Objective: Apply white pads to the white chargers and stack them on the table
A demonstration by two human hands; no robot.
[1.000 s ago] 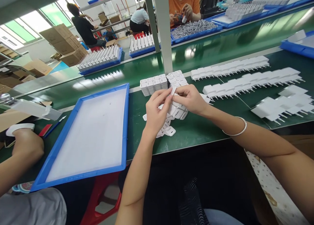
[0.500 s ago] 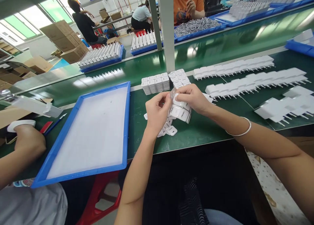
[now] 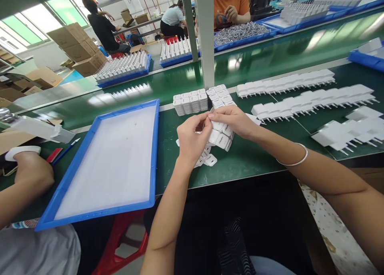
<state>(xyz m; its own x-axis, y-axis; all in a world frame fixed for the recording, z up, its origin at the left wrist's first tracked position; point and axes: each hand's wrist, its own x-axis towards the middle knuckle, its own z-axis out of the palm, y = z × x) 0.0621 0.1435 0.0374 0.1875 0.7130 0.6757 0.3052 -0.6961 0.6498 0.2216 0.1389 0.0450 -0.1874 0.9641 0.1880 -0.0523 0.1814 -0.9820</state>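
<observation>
My left hand (image 3: 193,137) is closed in a pinch, its thumb and forefinger meeting the fingertips of my right hand (image 3: 232,121). The right hand is pinched too. A sliver of something pale shows between the fingertips, but the fingers cover most of it. Just under my hands lies a pile of white printed tags (image 3: 221,140) with rounded corners. Loose white tags (image 3: 209,160) are scattered below the left hand. Behind the hands stand neat stacks of white tags (image 3: 190,102), with another tag stack (image 3: 218,94) to their right.
A blue-rimmed tray (image 3: 156,147) with a white bottom lies to the left. Rows of white pronged pieces (image 3: 312,101) line the green table (image 3: 255,159) on the right. Another person's arm (image 3: 33,175) rests at the far left. Metal hooks (image 3: 240,32) fill a tray beyond the post (image 3: 207,39).
My right fingers have moved slightly left to meet the left fingertips. The white tag and clear piece seen between my hands before are now mostly hidden.
</observation>
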